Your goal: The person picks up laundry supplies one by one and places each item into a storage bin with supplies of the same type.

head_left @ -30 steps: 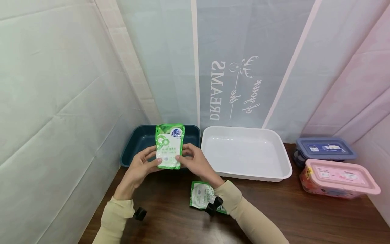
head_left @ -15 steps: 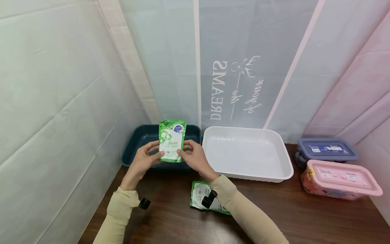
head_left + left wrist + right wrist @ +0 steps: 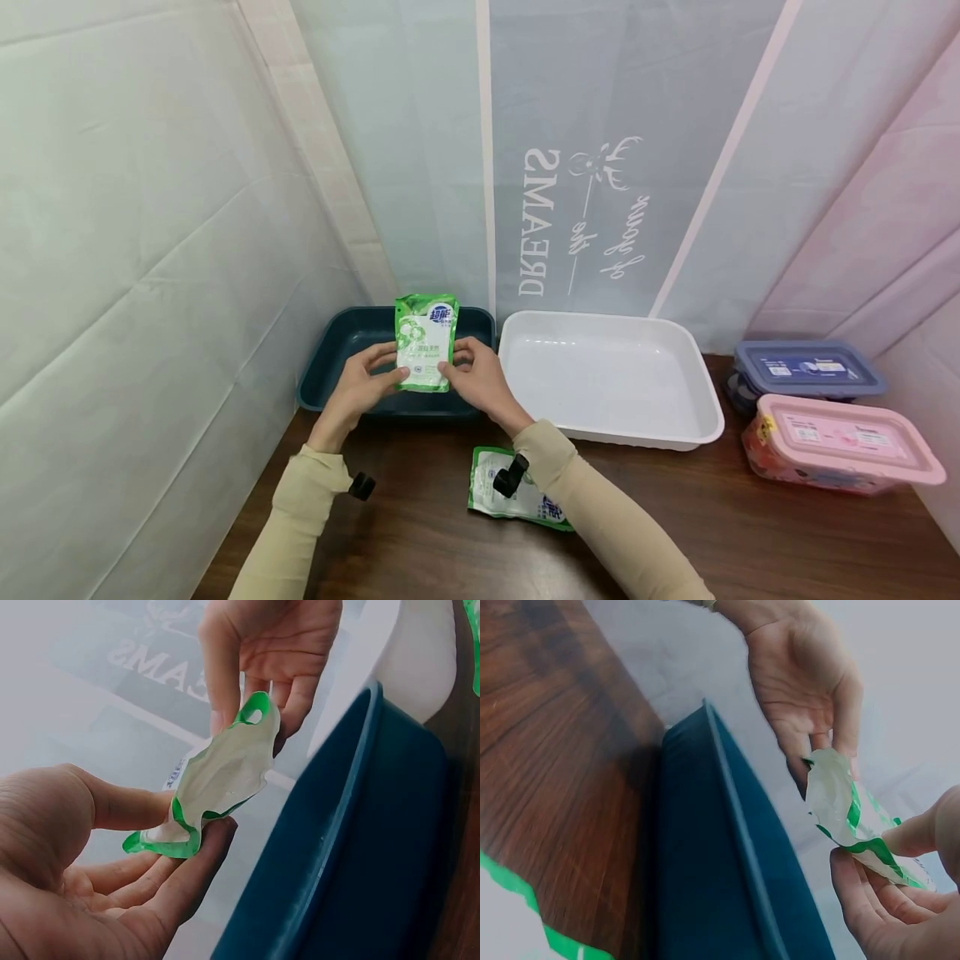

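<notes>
While the green and white packet (image 3: 425,343) is up above the dark blue tub (image 3: 318,367), the left hand (image 3: 358,386) and right hand (image 3: 483,383) each pinch one low side of it, thumbs on the front and fingers behind. It looks light, soft and bendy, and its shiny skin may be slippery. Its two side edges seem best to hold. A second packet (image 3: 525,505) lies outside the tub, on the near side.
</notes>
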Demonstrator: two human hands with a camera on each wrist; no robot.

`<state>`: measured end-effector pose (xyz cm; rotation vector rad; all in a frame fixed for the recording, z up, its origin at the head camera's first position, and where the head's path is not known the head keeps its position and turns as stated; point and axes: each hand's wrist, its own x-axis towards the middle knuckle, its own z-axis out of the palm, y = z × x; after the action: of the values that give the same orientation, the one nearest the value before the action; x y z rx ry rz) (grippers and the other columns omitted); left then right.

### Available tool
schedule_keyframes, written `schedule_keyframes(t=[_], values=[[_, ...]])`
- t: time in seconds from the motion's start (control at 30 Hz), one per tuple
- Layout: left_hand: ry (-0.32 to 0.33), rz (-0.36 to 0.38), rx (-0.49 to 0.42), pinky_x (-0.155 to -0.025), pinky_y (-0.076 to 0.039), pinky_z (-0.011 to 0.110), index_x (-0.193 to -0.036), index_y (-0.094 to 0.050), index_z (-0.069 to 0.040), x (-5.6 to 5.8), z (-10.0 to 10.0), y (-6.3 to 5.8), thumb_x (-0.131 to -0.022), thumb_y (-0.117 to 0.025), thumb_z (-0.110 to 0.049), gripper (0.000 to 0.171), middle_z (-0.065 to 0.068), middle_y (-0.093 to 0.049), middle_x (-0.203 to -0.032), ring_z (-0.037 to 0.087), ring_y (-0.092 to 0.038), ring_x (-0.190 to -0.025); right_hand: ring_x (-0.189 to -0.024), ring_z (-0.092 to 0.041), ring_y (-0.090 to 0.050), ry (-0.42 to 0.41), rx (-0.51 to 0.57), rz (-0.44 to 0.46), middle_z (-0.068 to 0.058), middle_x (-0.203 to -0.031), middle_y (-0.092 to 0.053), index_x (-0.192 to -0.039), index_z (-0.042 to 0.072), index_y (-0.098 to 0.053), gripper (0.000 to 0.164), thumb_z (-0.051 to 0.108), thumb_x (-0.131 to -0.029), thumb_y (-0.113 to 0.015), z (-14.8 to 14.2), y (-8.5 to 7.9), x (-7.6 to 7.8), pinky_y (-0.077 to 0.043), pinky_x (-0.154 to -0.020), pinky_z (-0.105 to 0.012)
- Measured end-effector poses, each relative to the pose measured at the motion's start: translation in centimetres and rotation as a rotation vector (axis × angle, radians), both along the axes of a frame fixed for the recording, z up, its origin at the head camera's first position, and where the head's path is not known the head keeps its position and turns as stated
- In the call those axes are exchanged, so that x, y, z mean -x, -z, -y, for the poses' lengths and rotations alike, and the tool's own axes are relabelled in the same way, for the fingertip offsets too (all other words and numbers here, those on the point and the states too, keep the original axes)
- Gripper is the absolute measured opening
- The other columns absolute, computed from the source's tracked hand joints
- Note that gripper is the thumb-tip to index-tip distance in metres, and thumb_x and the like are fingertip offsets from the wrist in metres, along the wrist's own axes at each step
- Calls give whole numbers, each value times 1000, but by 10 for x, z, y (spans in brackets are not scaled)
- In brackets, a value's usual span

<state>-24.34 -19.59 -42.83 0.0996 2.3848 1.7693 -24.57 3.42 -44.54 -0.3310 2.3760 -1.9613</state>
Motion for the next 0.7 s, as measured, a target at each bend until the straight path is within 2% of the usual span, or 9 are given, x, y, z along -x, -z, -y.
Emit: schedule_keyframes(t=[0.17, 0.47, 0.7], values=[[-1, 11, 41, -106, -56, 57, -160, -46, -9, 6, 0, 8, -104, -72, -17, 63, 24, -52, -157, 35, -70, -121, -93, -26, -76, 18, -82, -20, -16, -114, -75, -134, 1, -62, 35, 16, -104, -71, 2, 9, 6, -63, -73, -35], [-3, 18, 105, -102, -60, 51, -160, -45, -7, 16, -2, 22, -105, -71, -19, 62, 25, -53, -154, 33, -72, -118, -98, -28, -75, 49, -251, -43, -17, -118, -73, -136, -1, -61, 38, 18, -104, -70, 6, 15, 16, -63, -81, -40], [10, 13, 196, -97, -62, 49, -160, -46, -6, 22, -7, 28, -106, -69, -18, 60, 26, -54, -150, 32, -72, -112, -89, -22, -71, 50, -353, -34, -18, -118, -70, -135, -3, -60, 37, 17, -105, -67, 7, 20, 21, -62, -80, -40]])
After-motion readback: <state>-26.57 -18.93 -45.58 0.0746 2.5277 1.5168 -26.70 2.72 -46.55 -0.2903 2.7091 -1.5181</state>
